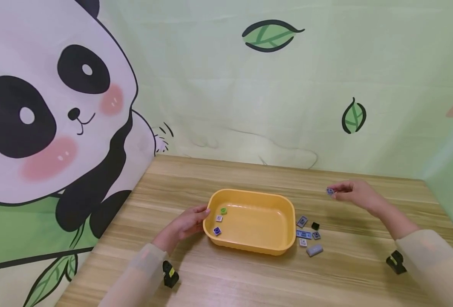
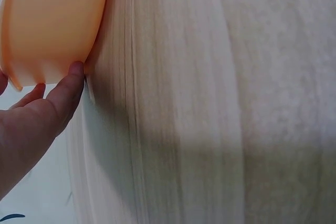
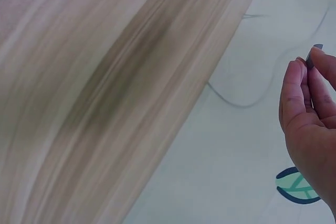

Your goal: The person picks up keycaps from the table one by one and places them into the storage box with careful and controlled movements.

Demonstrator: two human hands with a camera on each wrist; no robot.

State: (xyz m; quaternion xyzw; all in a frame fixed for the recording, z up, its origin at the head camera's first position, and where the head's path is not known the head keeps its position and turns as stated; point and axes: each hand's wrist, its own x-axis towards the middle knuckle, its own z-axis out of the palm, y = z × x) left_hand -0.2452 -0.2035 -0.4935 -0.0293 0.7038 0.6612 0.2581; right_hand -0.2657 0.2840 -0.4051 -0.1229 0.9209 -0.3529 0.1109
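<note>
A yellow plastic basin (image 1: 249, 247) stands on the wooden table. At its left end my left hand (image 1: 188, 221) holds the wall, thumb at the rim and fingers along the outside; the left wrist view shows fingertips (image 2: 76, 67) against the basin's end. Inside, near that end, lie a green block (image 1: 223, 211), a white block (image 1: 219, 218) and a dark blue block (image 1: 217, 231). Raised over the table to the right of the basin, my right hand (image 1: 354, 194) pinches a small grey-blue block (image 1: 330, 191) between thumb and fingers.
Beside the basin's right end lie several small pieces: a grey block (image 1: 302, 221), a black block (image 1: 315, 226), a long blue block (image 1: 304, 234), a small grey block (image 1: 316, 235), a white block (image 1: 303, 242) and a grey bar (image 1: 315, 250). A printed cloth (image 1: 211, 85) hangs behind the table.
</note>
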